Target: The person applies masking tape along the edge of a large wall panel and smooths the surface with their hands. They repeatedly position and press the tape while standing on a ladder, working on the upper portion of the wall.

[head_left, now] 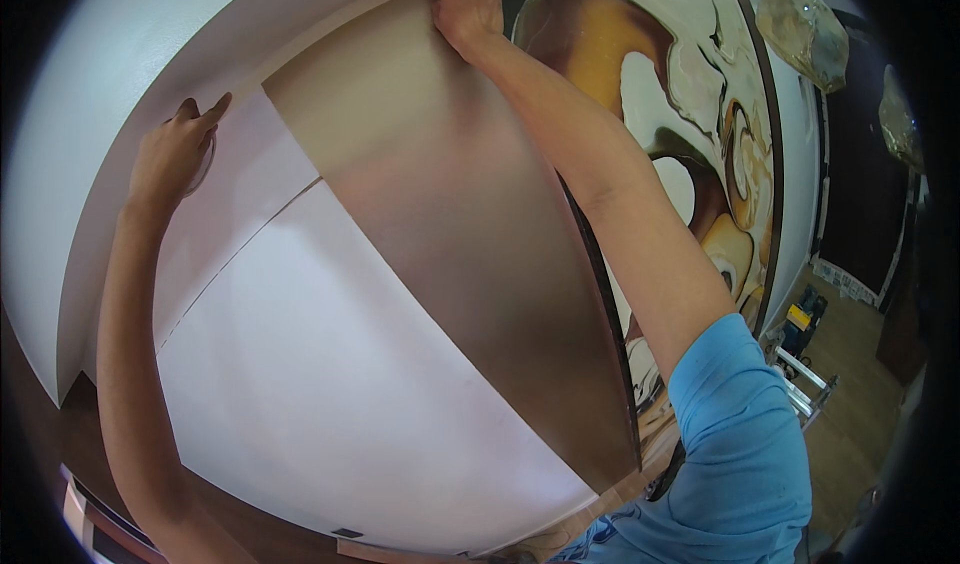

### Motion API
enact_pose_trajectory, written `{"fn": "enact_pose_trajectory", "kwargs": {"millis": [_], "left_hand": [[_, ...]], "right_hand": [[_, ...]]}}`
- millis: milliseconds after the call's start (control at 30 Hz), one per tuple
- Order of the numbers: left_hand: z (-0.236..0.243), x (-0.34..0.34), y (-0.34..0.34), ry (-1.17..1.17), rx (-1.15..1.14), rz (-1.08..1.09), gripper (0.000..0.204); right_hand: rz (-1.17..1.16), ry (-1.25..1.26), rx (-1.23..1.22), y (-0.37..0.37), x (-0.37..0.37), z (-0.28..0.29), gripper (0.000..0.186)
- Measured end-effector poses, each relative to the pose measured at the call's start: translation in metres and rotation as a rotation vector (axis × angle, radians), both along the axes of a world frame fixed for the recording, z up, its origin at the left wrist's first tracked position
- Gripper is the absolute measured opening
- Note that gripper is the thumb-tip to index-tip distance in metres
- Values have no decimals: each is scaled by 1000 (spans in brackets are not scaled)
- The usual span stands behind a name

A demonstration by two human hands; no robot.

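Note:
Raised at the upper left, my left hand (172, 154) is closed around a round thing with a pale rim (203, 169), mostly hidden by the palm; it may be a roll of tape. Two of its fingertips point toward a narrow beige strip (330, 26) along the upper edge of a bronze panel (480, 234). My right hand (472, 9) reaches up to the panel's top right corner, its fingers spread against the edge beside something dark. A large white panel (350, 364) adjoins the bronze one, with a thin seam line at its upper part.
A marbled brown and cream wall panel (740, 154) stands to the right of the bronze one. Glass pendant lamps (803, 34) hang at the upper right. Below them, a metal ladder or step stool (803, 384) and a dark and yellow tool (800, 316) stand on the floor.

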State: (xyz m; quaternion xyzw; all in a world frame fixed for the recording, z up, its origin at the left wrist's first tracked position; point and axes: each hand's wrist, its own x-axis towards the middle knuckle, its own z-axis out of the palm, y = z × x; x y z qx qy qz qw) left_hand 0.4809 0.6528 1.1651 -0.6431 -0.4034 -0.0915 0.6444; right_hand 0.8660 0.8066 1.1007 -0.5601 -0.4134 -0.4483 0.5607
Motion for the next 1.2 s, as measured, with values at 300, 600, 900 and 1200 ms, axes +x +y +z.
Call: {"fn": "enact_pose_trajectory", "kwargs": {"millis": [300, 600, 900, 1200], "left_hand": [[-1, -4, 14, 60, 109, 23, 48], [7, -11, 58, 86, 165, 98, 61], [15, -19, 73, 132, 203, 109, 60], [13, -5, 67, 13, 120, 231, 60]], "right_hand": [[0, 11, -75, -6, -1, 2, 45], [-115, -43, -113, -4, 0, -3, 51], [-91, -51, -148, -9, -1, -3, 53], [-89, -57, -125, -7, 1, -3, 54]]}}
